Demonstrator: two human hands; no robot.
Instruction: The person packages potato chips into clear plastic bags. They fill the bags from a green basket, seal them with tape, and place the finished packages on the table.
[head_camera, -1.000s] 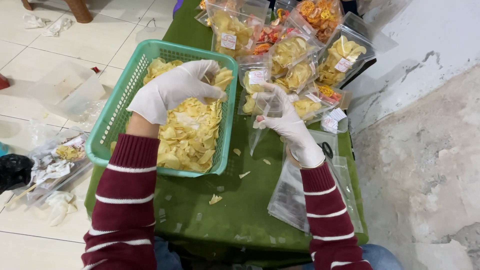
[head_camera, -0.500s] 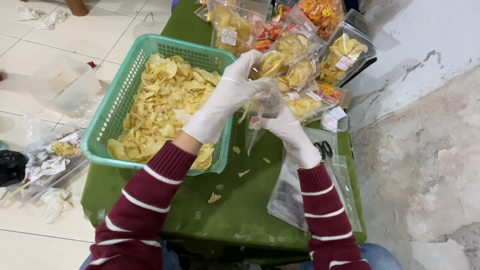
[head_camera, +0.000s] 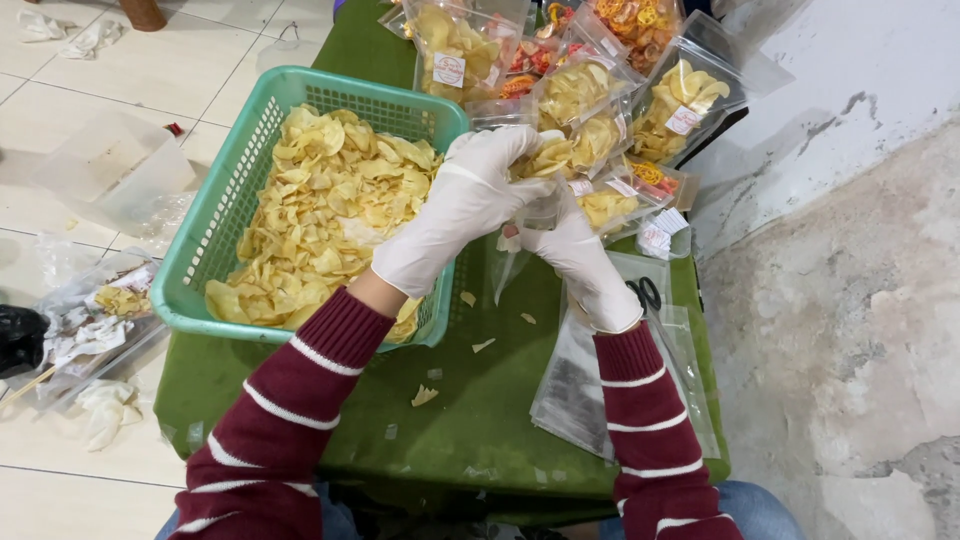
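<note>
A green plastic basket (head_camera: 225, 190) full of pale yellow chips (head_camera: 320, 210) sits on a green-covered table (head_camera: 470, 410). My left hand (head_camera: 470, 200), in a white glove, has come out of the basket with a handful of chips and holds them over the mouth of a clear plastic bag (head_camera: 510, 255). My right hand (head_camera: 575, 255), also gloved, grips that bag by its top, just right of the basket. Both hands touch at the bag's opening.
Filled, labelled chip bags (head_camera: 590, 110) are piled at the table's far end. A stack of flat clear bags (head_camera: 580, 380) and black scissors (head_camera: 648, 293) lie under my right forearm. Loose chip crumbs (head_camera: 425, 395) dot the cloth. Plastic litter (head_camera: 90, 330) lies on the tiled floor at left.
My left hand lifted out of the basket with chips and moved right to the bag held by my right hand. The right hand stayed roughly in place.
</note>
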